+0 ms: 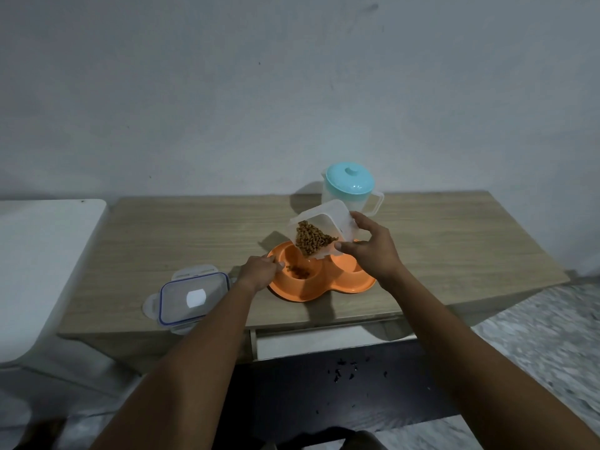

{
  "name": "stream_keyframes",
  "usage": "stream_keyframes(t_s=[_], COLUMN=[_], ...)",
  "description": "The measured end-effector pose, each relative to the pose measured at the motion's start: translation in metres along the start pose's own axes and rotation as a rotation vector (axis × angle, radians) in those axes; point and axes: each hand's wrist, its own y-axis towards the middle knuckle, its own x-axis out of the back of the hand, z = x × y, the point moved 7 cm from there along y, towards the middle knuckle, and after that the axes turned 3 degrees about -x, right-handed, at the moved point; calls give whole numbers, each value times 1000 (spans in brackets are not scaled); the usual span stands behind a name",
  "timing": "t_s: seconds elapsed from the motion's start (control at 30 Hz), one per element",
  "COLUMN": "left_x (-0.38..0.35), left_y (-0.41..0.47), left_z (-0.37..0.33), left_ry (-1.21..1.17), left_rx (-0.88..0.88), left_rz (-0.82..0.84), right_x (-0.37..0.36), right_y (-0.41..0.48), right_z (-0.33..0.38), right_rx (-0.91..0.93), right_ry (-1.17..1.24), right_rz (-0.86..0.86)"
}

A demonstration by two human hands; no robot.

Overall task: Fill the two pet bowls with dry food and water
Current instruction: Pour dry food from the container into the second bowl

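Observation:
An orange double pet bowl point(319, 289) lies on the wooden table point(181, 235). My left hand point(258, 272) grips its left rim. My right hand point(370, 248) holds a clear plastic container point(328, 219) of brown dry food point(313, 240), tilted down over the left bowl. A few kibble pieces point(300, 272) lie in the left bowl. The right bowl point(345, 264) is partly hidden behind my right hand and the container; what shows of it looks empty. A clear water jug with a turquoise lid point(349, 181) stands behind the container.
The container's lid point(193, 295), clear with blue trim, lies flat at the table's front left. A white appliance point(42, 271) stands left of the table. A wall rises right behind the table. Dark crumbs point(350, 371) dot the floor beneath the front edge.

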Motion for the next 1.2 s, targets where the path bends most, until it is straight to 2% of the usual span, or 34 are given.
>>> stream_keyframes(t_s=[1.2], left_x=[-5], left_y=[13], left_z=[6], left_ry=[-142], left_rx=[-27], left_rz=[-14], right_x=[6], right_y=[3], right_z=[-1], right_rx=[-57], right_ry=[71], right_rz=[-9])
